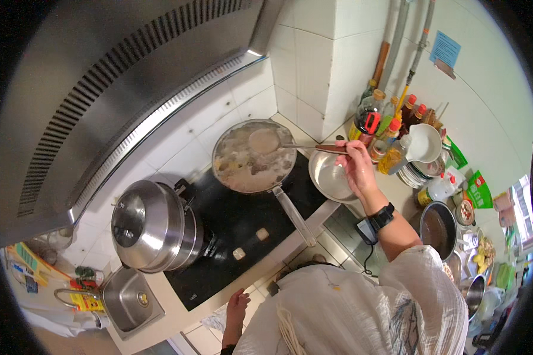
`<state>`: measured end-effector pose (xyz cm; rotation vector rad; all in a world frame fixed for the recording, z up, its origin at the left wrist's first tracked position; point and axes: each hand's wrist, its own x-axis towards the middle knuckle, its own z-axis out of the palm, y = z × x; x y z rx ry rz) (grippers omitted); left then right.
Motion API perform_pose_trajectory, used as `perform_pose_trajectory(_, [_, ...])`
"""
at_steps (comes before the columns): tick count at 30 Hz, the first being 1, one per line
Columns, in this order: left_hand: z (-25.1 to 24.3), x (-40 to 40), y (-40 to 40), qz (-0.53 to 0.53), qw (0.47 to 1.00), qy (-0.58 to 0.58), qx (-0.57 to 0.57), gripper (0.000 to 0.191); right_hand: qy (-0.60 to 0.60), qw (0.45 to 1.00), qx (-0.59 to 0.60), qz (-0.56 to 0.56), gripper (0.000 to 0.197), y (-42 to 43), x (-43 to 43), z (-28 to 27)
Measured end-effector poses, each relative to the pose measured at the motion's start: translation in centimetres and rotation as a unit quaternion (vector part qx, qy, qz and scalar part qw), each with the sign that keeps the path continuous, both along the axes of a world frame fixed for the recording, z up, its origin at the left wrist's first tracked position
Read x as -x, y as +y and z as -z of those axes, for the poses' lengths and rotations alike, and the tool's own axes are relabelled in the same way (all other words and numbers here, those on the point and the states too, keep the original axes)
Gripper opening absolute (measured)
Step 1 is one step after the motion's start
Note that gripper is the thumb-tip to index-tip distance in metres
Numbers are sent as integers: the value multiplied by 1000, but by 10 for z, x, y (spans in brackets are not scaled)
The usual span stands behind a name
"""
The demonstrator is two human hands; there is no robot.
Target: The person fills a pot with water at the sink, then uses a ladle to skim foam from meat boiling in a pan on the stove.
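Observation:
My right hand [355, 166] grips the brown handle of a metal ladle [322, 147]. The ladle's bowl end rests in or just over a long-handled frying pan [254, 155] filled with cloudy, bubbling liquid and pale and dark pieces of food. Steam or foam hides much of what is in the pan. An empty steel bowl [331, 177] sits on the counter right of the pan, below my right forearm. My left hand [238, 304] hangs in front of the counter edge, fingers loosely curled, with nothing seen in it.
A lidded steel steamer pot [155, 226] stands on the left of the black cooktop [222, 230]. Beyond it is a sink [131, 301]. A range hood [129, 88] overhangs the back. Sauce bottles [368, 115], stacked plates [411, 175] and a dark pot [438, 228] crowd the right counter.

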<state>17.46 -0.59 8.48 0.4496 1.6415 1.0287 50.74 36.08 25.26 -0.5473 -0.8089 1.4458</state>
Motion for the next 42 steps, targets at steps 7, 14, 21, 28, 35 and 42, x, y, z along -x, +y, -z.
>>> perform_pose_trajectory(7, [3, 0, 32, 103, 994, 45, -3, 39, -64, 989, -6, 134, 7, -47, -87, -6])
perform_pose_trajectory(14, [-6, -7, 64, 170, 983, 74, -3, 40, -137, 972, 33, 189, 3, -82, -136, 31])
perform_pose_trajectory(21, [-4, -11, 82, 206, 968, 139, -17, 38, -395, 906, -38, 144, 11, -101, -125, 41])
perform_pose_trajectory(28, [5, -9, 76, 186, 969, 162, -12, 35, -585, 795, -87, 137, 18, -110, -124, 4])
perform_pose_trajectory(35, [0, -11, 65, 178, 970, 164, 5, 37, -299, 945, -60, 116, 15, -83, -125, -27])
perform_pose_trajectory(42, [-20, -13, 49, 117, 982, 148, 19, 36, -218, 975, -38, -8, 18, -44, -45, -13])
